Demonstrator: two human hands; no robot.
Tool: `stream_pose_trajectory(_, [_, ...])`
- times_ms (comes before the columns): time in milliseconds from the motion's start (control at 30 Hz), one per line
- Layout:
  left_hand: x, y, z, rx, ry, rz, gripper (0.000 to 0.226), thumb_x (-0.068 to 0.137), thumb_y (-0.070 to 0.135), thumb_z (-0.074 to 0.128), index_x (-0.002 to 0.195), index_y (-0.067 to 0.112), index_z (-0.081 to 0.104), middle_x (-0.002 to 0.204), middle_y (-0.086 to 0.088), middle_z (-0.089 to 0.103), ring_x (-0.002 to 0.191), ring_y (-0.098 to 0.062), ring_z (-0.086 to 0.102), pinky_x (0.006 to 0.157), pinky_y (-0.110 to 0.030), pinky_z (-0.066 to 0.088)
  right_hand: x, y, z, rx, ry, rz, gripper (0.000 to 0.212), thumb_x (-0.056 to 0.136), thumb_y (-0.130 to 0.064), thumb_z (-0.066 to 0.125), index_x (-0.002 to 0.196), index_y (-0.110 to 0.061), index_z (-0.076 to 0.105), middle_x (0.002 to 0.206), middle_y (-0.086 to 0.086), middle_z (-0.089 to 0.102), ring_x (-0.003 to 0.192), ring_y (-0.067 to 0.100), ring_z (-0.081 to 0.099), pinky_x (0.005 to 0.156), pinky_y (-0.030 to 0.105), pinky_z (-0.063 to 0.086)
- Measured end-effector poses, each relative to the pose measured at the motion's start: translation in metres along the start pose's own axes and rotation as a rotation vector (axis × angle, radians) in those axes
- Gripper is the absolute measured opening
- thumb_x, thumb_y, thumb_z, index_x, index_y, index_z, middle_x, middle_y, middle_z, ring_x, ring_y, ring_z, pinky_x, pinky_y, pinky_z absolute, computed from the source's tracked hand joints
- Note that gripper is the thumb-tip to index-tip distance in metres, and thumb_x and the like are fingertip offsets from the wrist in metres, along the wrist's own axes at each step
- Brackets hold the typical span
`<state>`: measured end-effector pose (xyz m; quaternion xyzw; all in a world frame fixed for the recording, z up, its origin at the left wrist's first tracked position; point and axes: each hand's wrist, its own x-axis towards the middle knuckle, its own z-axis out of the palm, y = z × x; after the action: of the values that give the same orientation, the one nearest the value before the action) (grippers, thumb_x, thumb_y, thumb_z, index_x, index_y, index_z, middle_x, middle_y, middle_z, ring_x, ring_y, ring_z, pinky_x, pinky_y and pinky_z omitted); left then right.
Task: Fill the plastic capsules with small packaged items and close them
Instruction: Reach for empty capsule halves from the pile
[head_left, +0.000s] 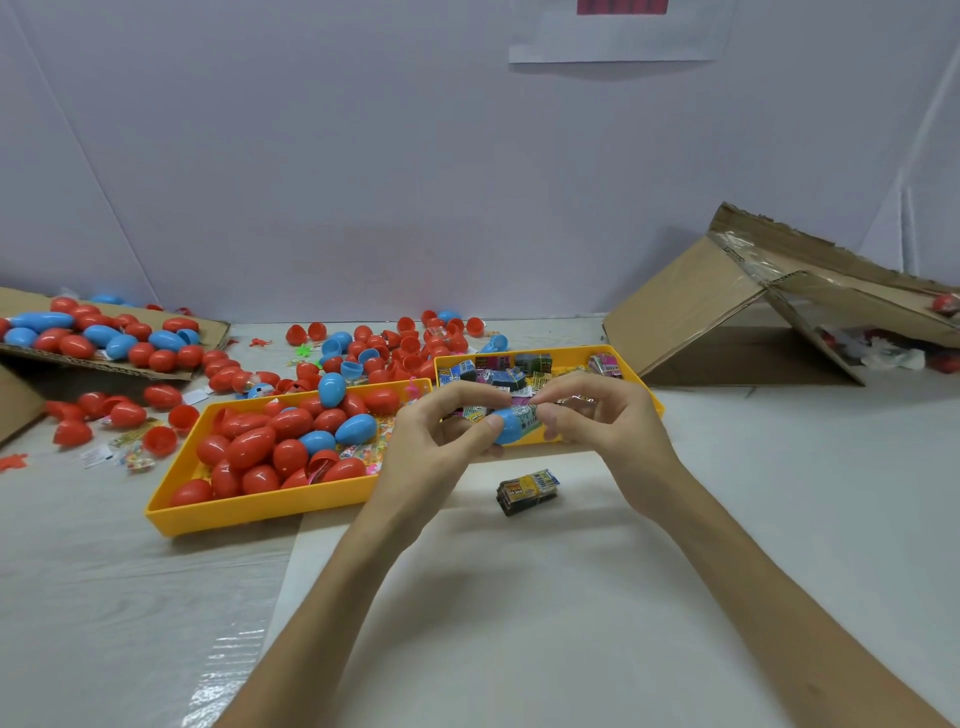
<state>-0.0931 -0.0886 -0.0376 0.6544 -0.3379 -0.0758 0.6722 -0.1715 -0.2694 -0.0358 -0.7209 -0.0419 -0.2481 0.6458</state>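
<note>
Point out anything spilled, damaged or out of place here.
Red capsules and halves lie scattered over the table behind the yellow trays. The cardboard box on the right sags, its edge torn. One packet bundle lies outside the trays.

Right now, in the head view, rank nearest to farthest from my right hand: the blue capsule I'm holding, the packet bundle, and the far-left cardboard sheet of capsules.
1. The blue capsule, gripped by the left hand, the right hand pinching a packet at its mouth.
2. The packet bundle, on the table just below the hands.
3. The cardboard sheet, far left at the back.
</note>
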Motion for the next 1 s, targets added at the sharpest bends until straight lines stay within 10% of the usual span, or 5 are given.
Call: stream_pose_trajectory(1000, [0.0016, -0.0033, -0.0014, 0.090, -0.018, 0.014, 0.024, 0.092, 0.009, 0.071, 0.094, 0.032, 0.075, 0.099, 0.016, 0.073, 0.072, -0.011, 0.068, 0.070, -0.027, 0.060, 0.0008, 0.0060, -0.0006, -0.009, 0.010, 0.028, 0.016, 0.078, -0.023, 0.075, 0.090, -0.011, 0.076, 0.084, 0.000, 0.074, 0.073, 0.015, 0.068, 0.068, 0.025, 0.055])
